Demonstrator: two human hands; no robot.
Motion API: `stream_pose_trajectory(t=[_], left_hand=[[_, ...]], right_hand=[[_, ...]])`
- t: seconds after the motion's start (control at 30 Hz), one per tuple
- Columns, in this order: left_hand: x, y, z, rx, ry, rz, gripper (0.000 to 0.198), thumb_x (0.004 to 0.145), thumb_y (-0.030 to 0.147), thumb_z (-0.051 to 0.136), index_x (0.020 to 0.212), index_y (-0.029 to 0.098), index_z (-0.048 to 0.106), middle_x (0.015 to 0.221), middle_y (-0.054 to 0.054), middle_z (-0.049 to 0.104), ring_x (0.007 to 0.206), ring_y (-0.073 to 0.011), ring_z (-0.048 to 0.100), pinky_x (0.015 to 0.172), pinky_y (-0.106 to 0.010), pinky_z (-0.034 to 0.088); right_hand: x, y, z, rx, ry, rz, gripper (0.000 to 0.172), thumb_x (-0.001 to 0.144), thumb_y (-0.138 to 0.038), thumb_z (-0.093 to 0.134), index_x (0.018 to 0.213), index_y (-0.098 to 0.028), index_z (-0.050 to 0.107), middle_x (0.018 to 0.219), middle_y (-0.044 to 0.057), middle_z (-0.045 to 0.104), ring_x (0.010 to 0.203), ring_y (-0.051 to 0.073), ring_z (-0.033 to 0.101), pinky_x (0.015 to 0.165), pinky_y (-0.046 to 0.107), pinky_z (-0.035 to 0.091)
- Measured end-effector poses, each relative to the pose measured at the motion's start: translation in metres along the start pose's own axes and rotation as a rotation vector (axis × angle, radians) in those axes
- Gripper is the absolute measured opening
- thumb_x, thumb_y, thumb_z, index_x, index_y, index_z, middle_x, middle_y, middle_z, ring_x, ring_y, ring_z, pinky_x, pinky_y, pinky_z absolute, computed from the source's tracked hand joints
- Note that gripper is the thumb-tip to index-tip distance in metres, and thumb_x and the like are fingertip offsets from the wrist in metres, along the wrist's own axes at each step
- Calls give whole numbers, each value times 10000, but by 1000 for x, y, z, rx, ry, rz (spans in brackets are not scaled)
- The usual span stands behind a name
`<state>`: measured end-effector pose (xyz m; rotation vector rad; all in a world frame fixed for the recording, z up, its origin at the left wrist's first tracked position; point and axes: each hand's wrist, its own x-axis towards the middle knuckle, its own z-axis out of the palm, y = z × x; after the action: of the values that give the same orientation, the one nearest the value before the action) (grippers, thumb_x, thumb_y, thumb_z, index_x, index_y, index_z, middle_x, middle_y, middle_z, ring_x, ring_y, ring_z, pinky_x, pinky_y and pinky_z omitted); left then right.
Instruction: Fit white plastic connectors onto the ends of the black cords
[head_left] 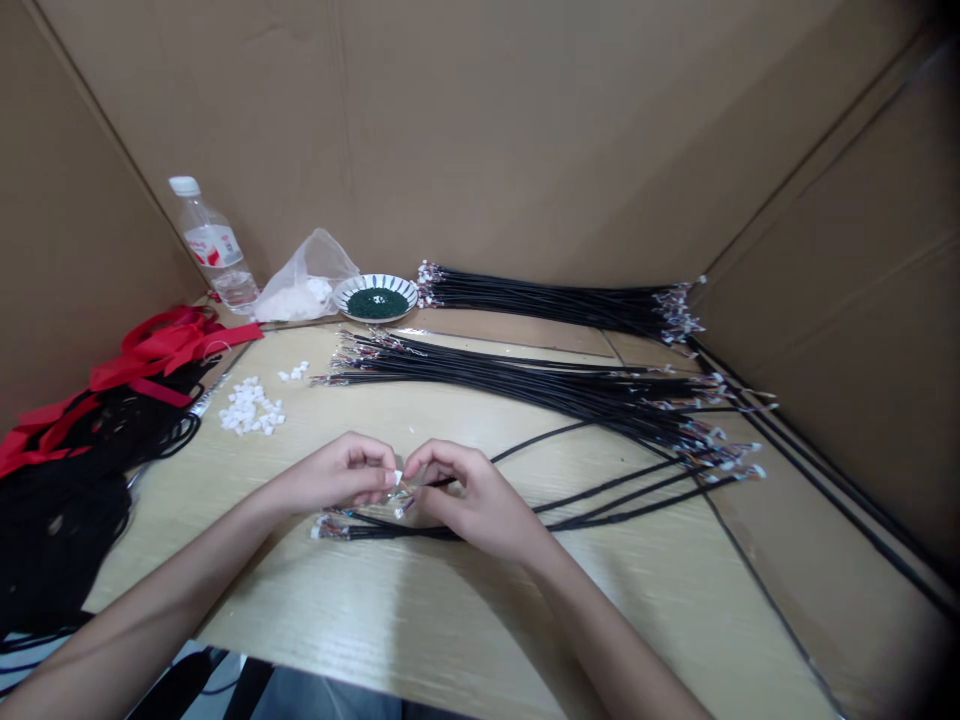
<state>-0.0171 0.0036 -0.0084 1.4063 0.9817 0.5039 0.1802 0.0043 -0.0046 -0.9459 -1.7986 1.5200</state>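
Note:
My left hand (352, 472) pinches a small white connector (398, 478) between thumb and forefinger. Facing it, my right hand (469, 490) is closed on the end of a black cable (510, 448), whose thin coloured wires (406, 492) come out toward the connector. Whether a wire sits inside the connector is too small to tell. Beneath my hands lie several black cables (375, 532) with white connectors at their left ends. A pile of loose white connectors (251, 406) is on the table left of my hands, with a few more (294, 371) beside it.
Two bundles of black cables, one middle (517, 378) and one back (547, 298), lie across the table (315, 620). At the back stand a bottle (214, 245), a plastic bag (311, 280) and a plate of green grains (377, 300). Red-tied black cords (67, 520) heap at left; cardboard walls (525, 120) surround.

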Motion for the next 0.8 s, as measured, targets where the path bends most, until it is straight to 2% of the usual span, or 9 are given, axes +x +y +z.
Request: stream_pose_trajectory(t=[0.13,0.23,0.5,0.8], left_hand=[[2,-4,-4,-35,16,15,240,808,339,568,696,127,562,530,42,489,447,-59,381,439,-185,242],[2,-5,-5,-49,21,37,239,809,331,566,691,123,564,525,39,490,454,-61,391,453,-188,254],[3,-6,-4,-82,12,47,220,805,307,567,681,126,561,516,42,489,454,-60,388,458,-186,264],[3,-5,-3,-96,11,48,221,797,310,571,674,127,560,516,40,508,452,-62,397,467,-188,278]], right_hand=[[0,-1,-5,-80,-12,-230,236,667,42,517,757,-159,603,837,27,603,788,140,567,721,259,446],[0,-2,-6,-131,-25,-310,223,677,44,545,730,-162,616,847,33,595,792,139,558,708,254,444],[1,-1,-3,-183,-30,-332,187,698,21,589,719,-160,632,852,33,585,784,128,558,659,231,435],[0,-2,-4,-190,-43,-332,211,700,43,570,714,-162,617,848,27,578,800,131,555,703,246,440]])
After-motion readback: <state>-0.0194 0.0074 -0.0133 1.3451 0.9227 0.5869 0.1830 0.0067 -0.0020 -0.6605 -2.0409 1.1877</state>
